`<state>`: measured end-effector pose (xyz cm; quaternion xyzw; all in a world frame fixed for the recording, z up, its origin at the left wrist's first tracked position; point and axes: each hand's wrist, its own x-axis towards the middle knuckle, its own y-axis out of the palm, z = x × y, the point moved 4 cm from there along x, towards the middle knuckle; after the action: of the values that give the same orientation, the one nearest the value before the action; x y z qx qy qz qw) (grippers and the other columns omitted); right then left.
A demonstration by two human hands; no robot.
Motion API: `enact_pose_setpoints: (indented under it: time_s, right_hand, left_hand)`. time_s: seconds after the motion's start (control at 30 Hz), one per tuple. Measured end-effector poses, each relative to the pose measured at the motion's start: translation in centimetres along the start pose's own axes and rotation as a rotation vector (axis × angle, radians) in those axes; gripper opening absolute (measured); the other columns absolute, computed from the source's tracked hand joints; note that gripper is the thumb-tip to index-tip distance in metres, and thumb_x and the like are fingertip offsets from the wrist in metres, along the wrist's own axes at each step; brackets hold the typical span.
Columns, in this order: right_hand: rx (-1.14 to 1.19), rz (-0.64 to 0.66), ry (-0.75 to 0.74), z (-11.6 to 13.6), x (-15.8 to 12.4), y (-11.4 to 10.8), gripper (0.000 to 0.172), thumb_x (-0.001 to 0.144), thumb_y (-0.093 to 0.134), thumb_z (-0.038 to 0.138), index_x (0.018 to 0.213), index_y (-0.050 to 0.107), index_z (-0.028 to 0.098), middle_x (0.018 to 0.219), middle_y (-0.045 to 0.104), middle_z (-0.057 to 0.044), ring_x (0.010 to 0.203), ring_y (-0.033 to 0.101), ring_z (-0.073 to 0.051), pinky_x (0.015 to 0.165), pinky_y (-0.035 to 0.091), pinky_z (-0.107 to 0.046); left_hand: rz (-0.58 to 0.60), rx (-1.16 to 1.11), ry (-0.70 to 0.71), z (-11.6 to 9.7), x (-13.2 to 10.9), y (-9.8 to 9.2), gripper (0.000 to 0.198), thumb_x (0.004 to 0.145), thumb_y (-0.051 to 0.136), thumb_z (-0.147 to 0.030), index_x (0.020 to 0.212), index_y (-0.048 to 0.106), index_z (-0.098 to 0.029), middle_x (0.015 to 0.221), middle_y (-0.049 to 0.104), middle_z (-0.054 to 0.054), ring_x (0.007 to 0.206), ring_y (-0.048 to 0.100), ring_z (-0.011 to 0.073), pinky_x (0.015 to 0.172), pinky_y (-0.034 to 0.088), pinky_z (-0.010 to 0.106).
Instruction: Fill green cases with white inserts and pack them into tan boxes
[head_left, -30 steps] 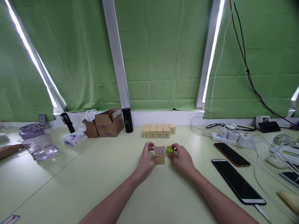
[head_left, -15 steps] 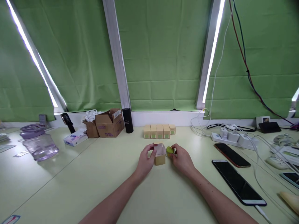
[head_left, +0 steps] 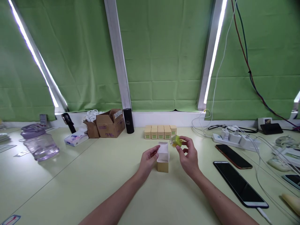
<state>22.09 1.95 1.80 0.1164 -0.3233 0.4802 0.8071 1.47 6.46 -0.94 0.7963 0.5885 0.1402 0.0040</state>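
A small kraft cardboard box (head_left: 162,166) stands upright on the table, its white-lined top flap raised. The fingers of my left hand (head_left: 149,158) pinch the box at its left side near the flap. Just right of it and raised off the table, my right hand (head_left: 189,155) grips a small clear jar with a green lid (head_left: 177,141). The jar is tilted, its clear end pointing left toward the box. Behind both hands, several closed kraft boxes (head_left: 160,132) with green-framed labels stand side by side.
To the right lie two phones (head_left: 241,183) and a white power strip (head_left: 236,139) with chargers and trailing cables. At the left are a purple water jug (head_left: 40,144), a tissue pack (head_left: 76,138), a brown carton (head_left: 110,125) and a black cylinder (head_left: 128,121).
My right hand has lifted the jar up and to the right and tipped it. The open box has shifted slightly nearer to me and right, its flap standing further open.
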Motion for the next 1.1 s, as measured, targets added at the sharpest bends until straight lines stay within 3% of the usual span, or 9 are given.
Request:
enact_pose_setpoints:
  time_s: [0.2,0.4,0.63,0.83,0.97,1.1]
  right_hand:
    - [0.07,0.125,-0.089,1.8,-1.8,1.5,0.032,0.096,0.057,0.032,0.127,0.052,0.026,0.13,0.063,-0.011,0.104,0.066,-0.024,0.056,0.05,-0.026]
    - [0.06,0.223,-0.113,1.8,-2.6,2.5,0.032,0.097,0.053,0.029,0.129,0.049,0.027,0.131,0.063,-0.011,0.107,0.065,-0.024,0.059,0.05,-0.028]
    - [0.015,0.229,-0.085,1.1,-2.2,2.3,0.033,0.096,0.052,0.029,0.129,0.047,0.027,0.133,0.062,-0.011,0.096,0.067,-0.021,0.058,0.05,-0.028]
    - [-0.046,0.232,-0.06,0.6,-1.8,2.0,0.032,0.097,0.052,0.031,0.128,0.049,0.027,0.119,0.069,-0.008,0.085,0.07,-0.02,0.058,0.051,-0.029]
    - [-0.114,0.258,-0.032,0.2,-1.7,2.1,0.029,0.096,0.053,0.032,0.124,0.051,0.027,0.104,0.073,-0.005,0.077,0.07,-0.02,0.061,0.052,-0.031]
    - [-0.126,0.291,-0.035,0.2,-1.8,2.2,0.027,0.095,0.053,0.029,0.122,0.052,0.027,0.105,0.074,-0.004,0.08,0.071,-0.02,0.063,0.053,-0.032]
  left_hand:
    - [0.026,-0.03,0.011,-0.4,-0.3,0.6,0.062,0.074,0.085,-0.045,0.125,0.073,-0.014,0.133,0.071,0.017,0.127,0.063,0.0361,0.113,0.046,0.05]
    - [0.077,-0.035,0.031,-1.2,-0.6,1.3,0.059,0.076,0.083,-0.046,0.126,0.073,-0.015,0.133,0.071,0.016,0.129,0.062,0.0371,0.114,0.044,0.05]
    - [0.0,-0.034,0.008,-0.5,-0.3,0.6,0.052,0.076,0.08,-0.039,0.121,0.075,-0.015,0.128,0.074,0.014,0.125,0.064,0.0346,0.112,0.044,0.048]
    - [-0.072,-0.015,-0.016,0.4,0.1,-0.3,0.048,0.069,0.064,-0.021,0.114,0.079,-0.016,0.117,0.076,0.009,0.121,0.063,0.031,0.11,0.043,0.044]
    - [-0.1,0.0,-0.021,0.5,0.1,-0.4,0.051,0.065,0.057,-0.018,0.11,0.081,-0.017,0.106,0.076,0.007,0.116,0.063,0.0292,0.105,0.044,0.04]
    - [-0.12,-0.009,-0.036,0.6,0.1,-0.4,0.054,0.061,0.055,-0.017,0.108,0.081,-0.017,0.101,0.074,0.007,0.111,0.063,0.028,0.099,0.045,0.037]
